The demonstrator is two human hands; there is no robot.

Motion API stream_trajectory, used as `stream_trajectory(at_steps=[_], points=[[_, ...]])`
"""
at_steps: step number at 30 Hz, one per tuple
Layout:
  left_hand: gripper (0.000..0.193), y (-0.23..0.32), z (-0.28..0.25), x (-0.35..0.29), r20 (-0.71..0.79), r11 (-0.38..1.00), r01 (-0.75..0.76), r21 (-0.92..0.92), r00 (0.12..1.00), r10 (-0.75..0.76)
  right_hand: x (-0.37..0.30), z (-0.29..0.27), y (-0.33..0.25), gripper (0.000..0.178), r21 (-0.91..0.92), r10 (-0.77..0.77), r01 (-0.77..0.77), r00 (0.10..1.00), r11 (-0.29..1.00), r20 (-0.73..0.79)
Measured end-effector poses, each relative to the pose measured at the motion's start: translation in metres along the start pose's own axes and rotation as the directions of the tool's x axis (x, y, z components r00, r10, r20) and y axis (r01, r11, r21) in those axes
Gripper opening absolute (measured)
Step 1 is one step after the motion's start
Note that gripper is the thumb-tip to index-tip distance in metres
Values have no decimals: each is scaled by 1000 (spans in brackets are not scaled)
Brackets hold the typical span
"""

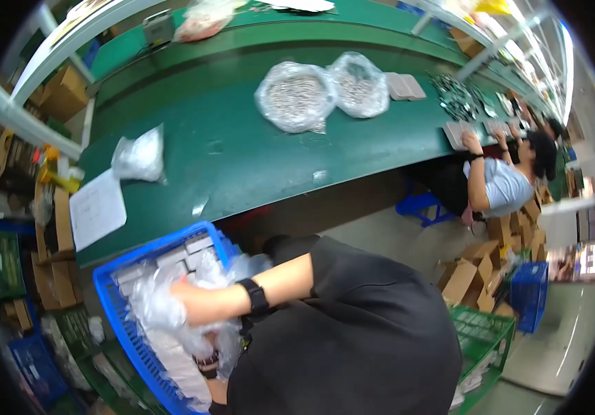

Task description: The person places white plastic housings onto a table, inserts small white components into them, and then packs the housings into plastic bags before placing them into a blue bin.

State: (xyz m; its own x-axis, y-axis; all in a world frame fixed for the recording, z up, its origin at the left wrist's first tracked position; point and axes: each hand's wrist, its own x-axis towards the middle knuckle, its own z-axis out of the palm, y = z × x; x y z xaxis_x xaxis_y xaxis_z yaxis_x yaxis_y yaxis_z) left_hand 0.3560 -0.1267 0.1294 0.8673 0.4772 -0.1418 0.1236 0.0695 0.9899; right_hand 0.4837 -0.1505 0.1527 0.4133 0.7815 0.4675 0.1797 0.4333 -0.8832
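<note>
A blue plastic crate [114,304] stands at the lower left, holding white box-shaped pieces [173,259] in rows and crumpled clear plastic bags [155,304]. My right hand [190,299], below a black wristwatch, reaches into the crate. Its fingers are closed on a clear plastic bag and partly covered by the film. Lower down, my left hand [210,340], with a bracelet at the wrist, is in among the same plastic. Film and my own arm hide its fingers. White wrapping lies along the crate's near part.
On the green table [242,159] are two open bags of small metallic parts [296,97], a tied clear bag [138,153] and a paper sheet [98,207]. A co-worker [505,180] sits at the right near a blue stool [425,209]. Cartons [473,277] and a green crate [480,339] stand behind.
</note>
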Motion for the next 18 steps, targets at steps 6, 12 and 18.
stream_trajectory(at_steps=[6,12,18], points=[[48,-66,-51,18,-4,915,-64,-397,998,68,41,39,18,11,113,93,-103,992,988,88],[43,-92,-119,-63,-537,670,-353,-653,840,-81,32,154,34,29,-340,-240,555,724,759,647],[27,-83,-181,-107,-683,237,-656,-716,589,-432,33,220,71,44,-131,-139,478,489,868,861]])
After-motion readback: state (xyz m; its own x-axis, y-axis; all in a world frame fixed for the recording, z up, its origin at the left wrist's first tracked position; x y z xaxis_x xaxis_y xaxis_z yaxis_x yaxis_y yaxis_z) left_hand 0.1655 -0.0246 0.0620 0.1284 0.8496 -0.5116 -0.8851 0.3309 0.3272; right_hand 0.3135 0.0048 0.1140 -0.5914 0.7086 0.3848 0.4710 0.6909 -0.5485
